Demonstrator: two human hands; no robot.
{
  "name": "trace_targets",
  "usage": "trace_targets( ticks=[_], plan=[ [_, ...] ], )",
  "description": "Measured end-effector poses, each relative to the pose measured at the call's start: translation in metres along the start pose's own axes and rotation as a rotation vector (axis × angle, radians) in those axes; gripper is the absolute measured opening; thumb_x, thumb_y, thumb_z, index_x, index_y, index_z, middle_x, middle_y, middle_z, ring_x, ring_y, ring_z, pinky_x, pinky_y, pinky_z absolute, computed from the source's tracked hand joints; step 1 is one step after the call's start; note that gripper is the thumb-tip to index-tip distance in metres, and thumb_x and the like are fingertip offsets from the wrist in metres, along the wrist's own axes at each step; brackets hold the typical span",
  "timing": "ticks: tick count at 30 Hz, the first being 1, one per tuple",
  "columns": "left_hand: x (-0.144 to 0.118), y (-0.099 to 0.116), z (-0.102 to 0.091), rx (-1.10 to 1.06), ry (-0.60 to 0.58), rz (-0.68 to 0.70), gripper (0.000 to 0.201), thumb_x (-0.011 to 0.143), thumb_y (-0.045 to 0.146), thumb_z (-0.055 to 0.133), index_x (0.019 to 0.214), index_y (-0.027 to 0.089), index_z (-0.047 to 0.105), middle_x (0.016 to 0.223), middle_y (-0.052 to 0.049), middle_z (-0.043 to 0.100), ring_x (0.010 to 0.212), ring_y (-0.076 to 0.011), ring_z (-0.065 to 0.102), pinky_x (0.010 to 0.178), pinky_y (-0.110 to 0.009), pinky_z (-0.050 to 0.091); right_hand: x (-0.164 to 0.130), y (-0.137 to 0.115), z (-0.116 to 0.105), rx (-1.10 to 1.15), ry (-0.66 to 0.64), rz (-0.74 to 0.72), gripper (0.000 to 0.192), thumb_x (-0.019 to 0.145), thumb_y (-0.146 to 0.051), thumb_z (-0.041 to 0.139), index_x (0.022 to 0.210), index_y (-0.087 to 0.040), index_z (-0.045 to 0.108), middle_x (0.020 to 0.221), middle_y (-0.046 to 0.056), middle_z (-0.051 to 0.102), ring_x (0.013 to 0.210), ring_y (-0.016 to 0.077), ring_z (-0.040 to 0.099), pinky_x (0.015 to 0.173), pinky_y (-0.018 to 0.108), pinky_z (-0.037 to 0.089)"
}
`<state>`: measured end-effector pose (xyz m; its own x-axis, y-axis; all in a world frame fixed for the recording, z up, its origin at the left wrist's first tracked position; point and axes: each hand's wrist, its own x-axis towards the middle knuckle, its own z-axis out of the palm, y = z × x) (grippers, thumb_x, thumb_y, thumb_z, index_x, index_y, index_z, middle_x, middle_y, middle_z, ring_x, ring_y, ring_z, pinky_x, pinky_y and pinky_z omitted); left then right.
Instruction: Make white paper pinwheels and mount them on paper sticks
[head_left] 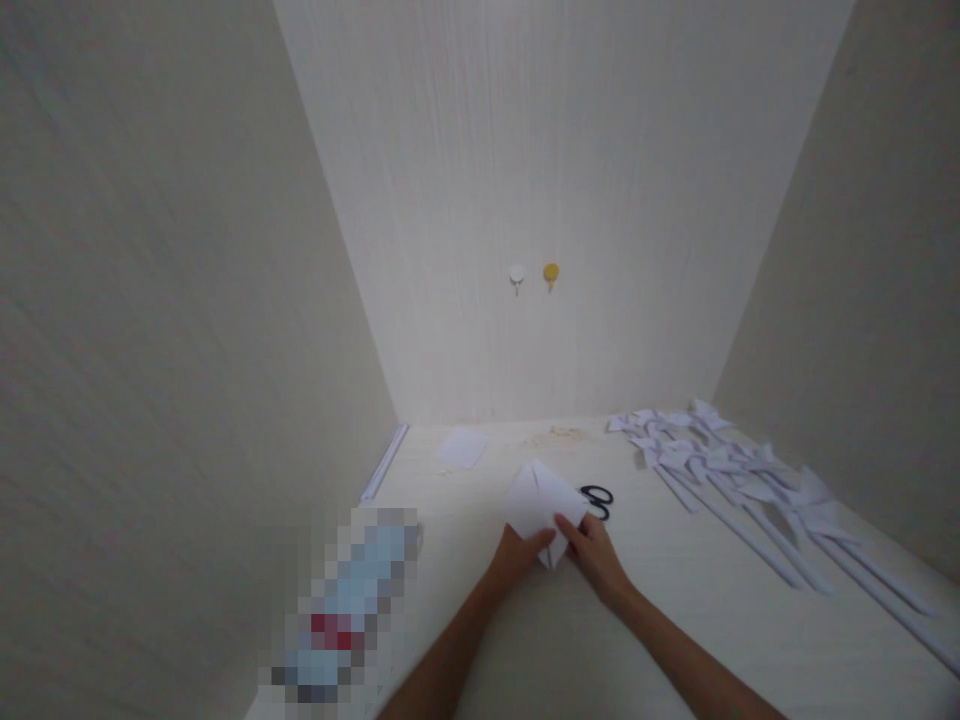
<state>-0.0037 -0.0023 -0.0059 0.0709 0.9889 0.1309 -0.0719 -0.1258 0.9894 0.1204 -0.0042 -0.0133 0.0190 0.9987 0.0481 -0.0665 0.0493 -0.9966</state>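
a pale tabletop with faint streaks carries several things. along its left edge lies a narrow white roll, and nearer the front a blurred-out object, mostly light blue with a red patch, too pixelated to name. toward the back a flat white sheet lies alone, with tan scraps scattered to its right. black-handled scissors lie near the middle, blades hidden. on the right, long white paper stems with folded, pointed ends overlap in a loose row.
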Motion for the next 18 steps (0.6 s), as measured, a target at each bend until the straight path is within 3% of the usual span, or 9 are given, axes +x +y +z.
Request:
trace_targets(
  ticks=[2, 4, 8, 18],
  plan=[
    [-0.0002, -0.0020, 0.0006, 0.043, -0.035, 0.017, 0.031, 0.057, 0.022, 0.064, 0.086, 0.013, 0.061, 0.093, -0.010, 0.063, 0.086, -0.0219, 0.056, 0.078, -0.032, 0.043, 0.0015, 0.0008, -0.0008, 0.113, 0.046, 0.044, 0.034, 0.058, -0.044, 0.061, 0.070, -0.014, 0.051, 0.051, -0.002, 0.050, 0.042, 0.0091, 0.041, 0.038, 0.020, 0.031],
    [0.0001, -0.0022, 0.0016, 0.064, -0.096, 0.004, 0.026, 0.060, 0.026, 0.061, 0.081, 0.011, 0.062, 0.081, -0.010, 0.065, 0.072, -0.0204, 0.059, 0.066, -0.030, 0.047, 0.0033, 0.0017, -0.0019, 0.208, 0.070, 0.069, 0.034, 0.056, -0.042, 0.063, 0.071, -0.013, 0.051, 0.054, -0.001, 0.053, 0.044, 0.0099, 0.044, 0.040, 0.021, 0.033],
    [0.0017, 0.0016, 0.0038, 0.039, -0.166, -0.043, 0.027, 0.063, 0.035, 0.057, 0.069, 0.009, 0.059, 0.056, -0.006, 0.062, 0.043, -0.0137, 0.055, 0.043, -0.024, 0.042, 0.0054, 0.0029, -0.0043, 0.261, 0.116, 0.053, 0.031, 0.056, -0.041, 0.064, 0.058, -0.015, 0.046, 0.041, -0.006, 0.041, 0.035, 0.0053, 0.033, 0.034, 0.018, 0.024],
    [0.0061, 0.0075, -0.0035, 0.007, 0.189, -0.081, 0.032, 0.055, 0.042, 0.061, 0.051, 0.014, 0.046, 0.039, 0.000, 0.054, 0.031, -0.0112, 0.049, 0.033, -0.020, 0.036, 0.0077, 0.0036, -0.0056, 0.134, 0.098, 0.029, 0.035, 0.054, -0.046, 0.063, 0.058, -0.014, 0.050, 0.040, -0.006, 0.042, 0.033, 0.0052, 0.032, 0.033, 0.019, 0.025]
  ],
)
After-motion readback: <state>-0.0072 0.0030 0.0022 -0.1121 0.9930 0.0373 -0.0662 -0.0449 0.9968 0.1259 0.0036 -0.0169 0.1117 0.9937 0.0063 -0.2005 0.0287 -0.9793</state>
